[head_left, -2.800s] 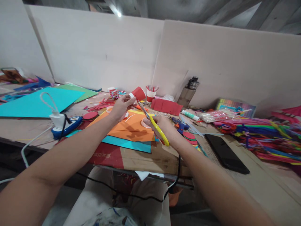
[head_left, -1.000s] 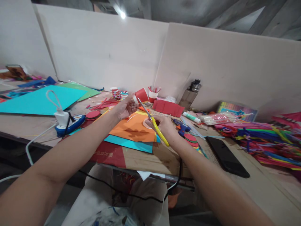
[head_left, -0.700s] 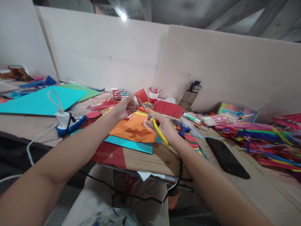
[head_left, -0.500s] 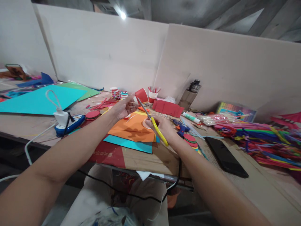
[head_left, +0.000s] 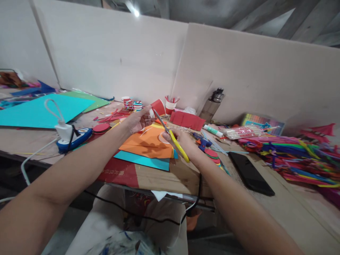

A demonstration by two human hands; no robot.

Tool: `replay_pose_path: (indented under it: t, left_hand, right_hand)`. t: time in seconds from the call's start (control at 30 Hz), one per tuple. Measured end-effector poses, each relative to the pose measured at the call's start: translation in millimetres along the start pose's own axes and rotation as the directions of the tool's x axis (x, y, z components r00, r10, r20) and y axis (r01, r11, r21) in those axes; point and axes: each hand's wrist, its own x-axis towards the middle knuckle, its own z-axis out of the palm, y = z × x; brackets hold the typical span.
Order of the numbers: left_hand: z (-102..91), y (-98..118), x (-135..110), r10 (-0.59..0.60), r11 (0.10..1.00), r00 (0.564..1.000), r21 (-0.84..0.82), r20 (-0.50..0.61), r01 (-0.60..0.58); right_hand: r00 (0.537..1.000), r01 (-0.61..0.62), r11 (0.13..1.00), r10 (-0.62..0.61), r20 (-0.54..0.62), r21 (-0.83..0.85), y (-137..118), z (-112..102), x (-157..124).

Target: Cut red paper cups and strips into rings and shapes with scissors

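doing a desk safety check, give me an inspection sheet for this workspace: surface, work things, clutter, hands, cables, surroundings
surface: wooden table, mostly covered with paper.
work things: red cup and yellow scissors, blades at the cup's rim, above orange paper.
clutter: teal sheet, red scraps, glue gun, phone, bottle, coloured strips.
hands: left hand grips the cup; right hand holds the scissors.
cables: white cable runs from the power strip; black cable hangs below the table edge.
surroundings: pale boards behind; no other person seen.
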Motion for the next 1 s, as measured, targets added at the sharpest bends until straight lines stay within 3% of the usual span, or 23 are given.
replay_pose_path:
  t: [0.2,0.47,0.7,1.0]
  left_hand:
    - [0.5,-0.5,-0.7,-0.001,1.0,1.0,-0.012,0.012,0.001]
    - [0.5,0.9,-0.7,-0.05,0.995,0.998,-0.087,0.042,0.054]
    - [-5.3,1.2,4.7,-0.001,0.995,0.997,-0.096,0.083,0.009]
    - [-6.0,4.2,0.8,-0.008,1.0,0.993,-0.007,0.119,0.009]
  right_hand:
    - [1.0,-0.024,0.999,0.024,-0.007,-0.043,-6.3,-4.9,0.2]
    - [0.998,-0.018,0.998,0.014,-0.054,-0.068,-0.1,3.5,1.2]
    - [0.998,0.032,0.993,-0.038,-0.055,-0.116,5.6,3.8,3.5]
    - [0.997,0.073,0.997,-0.073,-0.002,-0.007,9.1,3.5,0.7]
